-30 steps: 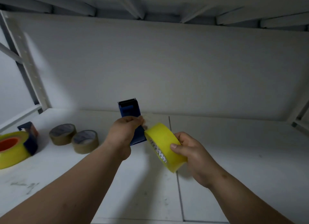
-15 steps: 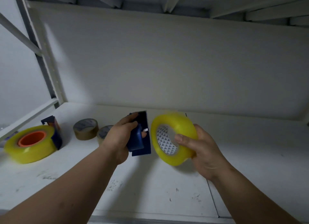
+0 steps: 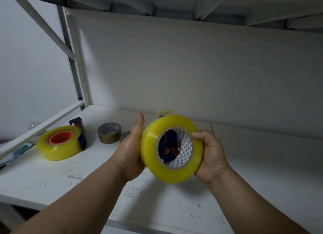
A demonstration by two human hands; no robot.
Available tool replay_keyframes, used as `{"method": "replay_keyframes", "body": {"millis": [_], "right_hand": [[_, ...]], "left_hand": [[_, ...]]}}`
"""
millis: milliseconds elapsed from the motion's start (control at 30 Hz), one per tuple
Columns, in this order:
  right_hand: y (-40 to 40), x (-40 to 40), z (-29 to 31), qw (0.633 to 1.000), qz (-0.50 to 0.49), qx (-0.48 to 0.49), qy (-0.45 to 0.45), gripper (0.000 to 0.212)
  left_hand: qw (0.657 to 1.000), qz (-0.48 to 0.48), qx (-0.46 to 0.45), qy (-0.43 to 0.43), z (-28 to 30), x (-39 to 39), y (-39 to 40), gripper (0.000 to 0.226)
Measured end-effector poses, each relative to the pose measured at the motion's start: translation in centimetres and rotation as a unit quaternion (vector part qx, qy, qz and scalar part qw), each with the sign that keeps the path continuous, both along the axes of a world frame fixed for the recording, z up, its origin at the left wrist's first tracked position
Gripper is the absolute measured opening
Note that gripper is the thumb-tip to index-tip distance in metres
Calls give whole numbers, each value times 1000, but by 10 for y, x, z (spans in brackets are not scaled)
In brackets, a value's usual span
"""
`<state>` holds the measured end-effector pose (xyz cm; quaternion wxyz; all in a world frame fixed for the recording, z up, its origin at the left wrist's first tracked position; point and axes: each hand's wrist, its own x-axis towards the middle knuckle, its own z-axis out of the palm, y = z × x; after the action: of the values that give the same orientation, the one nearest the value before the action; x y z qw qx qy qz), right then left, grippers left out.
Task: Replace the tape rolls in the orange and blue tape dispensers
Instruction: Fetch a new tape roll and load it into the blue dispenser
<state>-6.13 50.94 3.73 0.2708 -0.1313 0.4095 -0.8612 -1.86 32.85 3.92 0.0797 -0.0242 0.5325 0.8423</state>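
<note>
On the white shelf (image 3: 52,179) lie one yellow roll on the orange dispenser (image 3: 60,142) and two brown rolls (image 3: 109,132), while the right hand (image 3: 210,154) grips a second yellow roll (image 3: 172,149) above it, the left hand (image 3: 132,149) curled behind, blue dispenser (image 3: 168,142) visible through the core.

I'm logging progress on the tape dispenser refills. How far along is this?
Done, apparently: the orange dispenser lies on the shelf with a yellow roll around its hub. In hand: both hands, left and right, hold a second yellow roll, blue dispenser showing through its core. Left: seating it fully.
</note>
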Motion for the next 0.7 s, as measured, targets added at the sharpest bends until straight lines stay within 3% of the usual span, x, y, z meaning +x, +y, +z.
{"method": "replay_keyframes", "body": {"millis": [133,200,233,300,333,367,500,567,633,700], "right_hand": [[-17,1,-5,1000,-24,17,11,39],[-29,4,-2,990,-89,88,71,33],[-37,5,1,968,-143,166,123,31],[-54,10,2,881,-272,337,191,26],[-65,16,2,845,-325,376,199,21],[-79,25,3,831,-359,372,204,17],[-134,61,0,848,-355,311,242,45],[-155,70,-1,874,-322,295,214,52],[-170,74,-1,902,-298,267,161,49],[-180,78,0,922,-291,226,121,35]], "left_hand": [[998,19,-36,41,-2,9,-15,70],[994,50,-63,75,-2,10,-24,61],[990,69,-82,93,0,11,-28,56],[979,111,-128,111,4,11,-37,55],[974,125,-153,109,4,11,-42,58],[969,134,-177,107,3,10,-47,61],[929,157,-278,186,6,15,-72,76],[901,155,-333,229,3,18,-85,70],[889,132,-357,253,-1,24,-98,61],[900,120,-339,245,0,31,-111,51]]}}
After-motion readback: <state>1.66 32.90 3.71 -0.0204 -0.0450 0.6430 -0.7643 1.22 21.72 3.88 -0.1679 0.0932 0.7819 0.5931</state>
